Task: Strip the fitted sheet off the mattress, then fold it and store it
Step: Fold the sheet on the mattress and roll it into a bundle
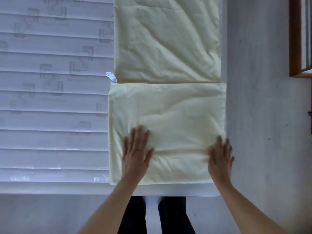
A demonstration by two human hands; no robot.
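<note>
The pale yellow fitted sheet (167, 105) lies as a long folded strip along the right side of the bare white quilted mattress (50, 102). Its near end is folded back over itself into a thick rectangle. A white care label (111, 77) sticks out at the fold's far left corner. My left hand (136, 152) presses flat on the near left part of that rectangle, fingers straight and spread. At the rectangle's near right edge, my right hand (220, 157) lies flat too.
The mattress's near edge (84, 189) runs across just in front of my legs. Grey floor (261, 98) lies to the right of the bed. A wooden-framed piece of furniture (294, 48) stands at the far right.
</note>
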